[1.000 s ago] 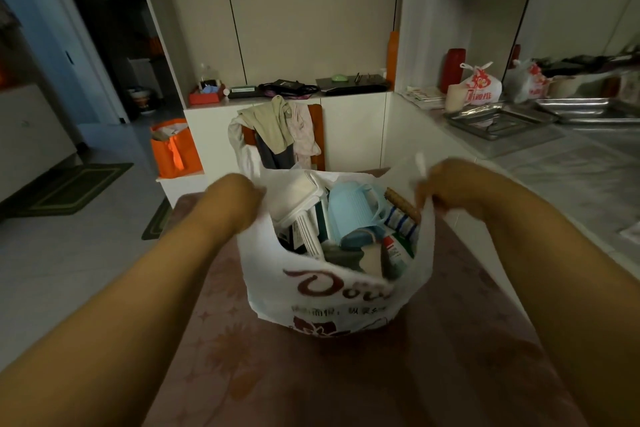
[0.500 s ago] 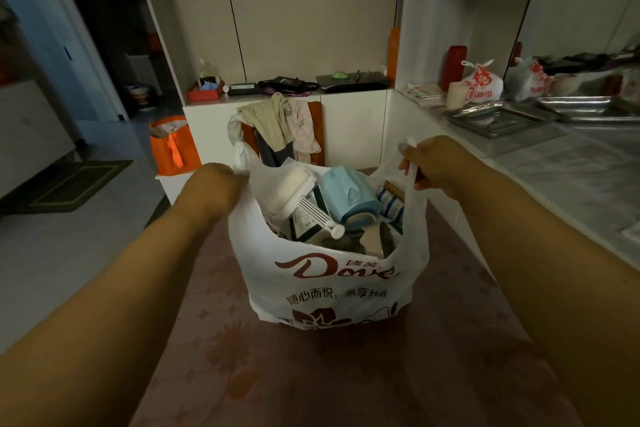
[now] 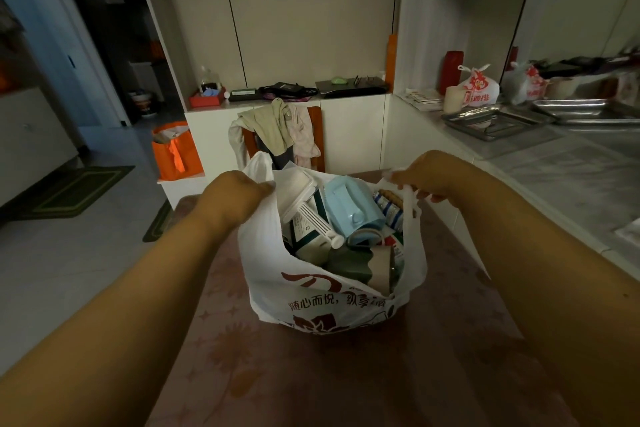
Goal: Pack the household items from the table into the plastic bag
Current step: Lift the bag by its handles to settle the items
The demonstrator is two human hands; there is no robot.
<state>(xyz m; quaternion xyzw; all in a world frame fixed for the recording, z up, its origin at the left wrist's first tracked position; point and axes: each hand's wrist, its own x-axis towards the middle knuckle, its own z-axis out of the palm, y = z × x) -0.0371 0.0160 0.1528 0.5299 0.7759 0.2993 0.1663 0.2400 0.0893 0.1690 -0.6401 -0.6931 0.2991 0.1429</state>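
- The plastic bag (image 3: 332, 291) stands on the surface (image 3: 346, 374), and since a second ago its handles have been drawn up and its mouth has narrowed a little.
- The left hand (image 3: 235, 198) grips the left handle (image 3: 258, 166); the right hand (image 3: 426, 173) pinches the right handle (image 3: 410, 198). The hands are apart, one on each side of the opening.
- The bag is full of household items: a light blue container (image 3: 353, 201), a white box (image 3: 298, 191) and a dark green pack (image 3: 349, 265) are packed close together, with the blue one rising near the rim.
- That suggests the packing itself is finished (no loose item shows on the visible part of the surface), and what remains is probably closing or lifting.
- Room: the bag sits near the far edge of the surface, just in front of a chair (image 3: 277, 139) draped with clothes; the near side is open.
- To the right a counter (image 3: 554, 163) runs close alongside; to the left the surface ends at open floor (image 3: 69, 253).
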